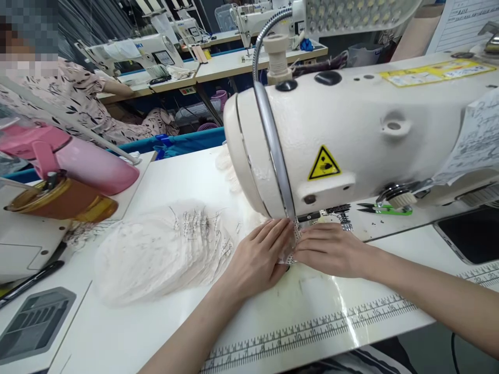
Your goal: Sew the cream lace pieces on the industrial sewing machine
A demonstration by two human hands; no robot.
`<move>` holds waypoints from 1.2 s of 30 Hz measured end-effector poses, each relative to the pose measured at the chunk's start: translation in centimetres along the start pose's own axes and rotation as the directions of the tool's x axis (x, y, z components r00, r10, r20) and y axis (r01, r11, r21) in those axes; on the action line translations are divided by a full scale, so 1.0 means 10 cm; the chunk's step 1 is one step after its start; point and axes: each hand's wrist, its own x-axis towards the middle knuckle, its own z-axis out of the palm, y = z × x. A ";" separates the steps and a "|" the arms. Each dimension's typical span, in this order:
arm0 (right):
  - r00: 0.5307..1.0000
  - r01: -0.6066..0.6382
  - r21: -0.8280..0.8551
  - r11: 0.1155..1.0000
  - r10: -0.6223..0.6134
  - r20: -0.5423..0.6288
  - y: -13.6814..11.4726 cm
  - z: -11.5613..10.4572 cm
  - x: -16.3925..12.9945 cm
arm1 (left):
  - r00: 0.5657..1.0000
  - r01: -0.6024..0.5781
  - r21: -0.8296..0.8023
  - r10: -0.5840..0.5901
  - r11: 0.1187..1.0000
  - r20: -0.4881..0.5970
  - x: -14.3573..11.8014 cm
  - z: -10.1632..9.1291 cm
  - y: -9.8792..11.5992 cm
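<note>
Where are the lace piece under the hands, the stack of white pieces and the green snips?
lace piece [295, 240], head view, strip showing between the hands.
stack of white pieces [156, 254], head view, top piece.
green snips [385, 210], head view, handle.

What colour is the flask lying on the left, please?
The flask is pink, seen in the head view.

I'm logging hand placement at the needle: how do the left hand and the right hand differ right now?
The left hand lies flat with fingers spread, angled in from the lower left beside the stack of lace pieces; the right hand comes in from the right, fingers together. The left hand's fingertips reach under the sewing machine head; the right hand sits just in front. Both press the same small white lace piece.
</note>
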 end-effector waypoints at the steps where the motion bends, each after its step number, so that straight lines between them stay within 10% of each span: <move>1: 1.000 0.001 0.000 1.000 -0.001 0.003 0.00 0.00 0.00 | 1.000 0.004 0.006 -0.004 1.000 0.020 0.00 0.00 -0.01; 36: 0.999 -0.031 -0.178 0.984 0.035 0.020 0.03 -0.08 0.00 | 0.991 0.124 0.119 -0.128 0.985 0.029 0.08 0.02 0.13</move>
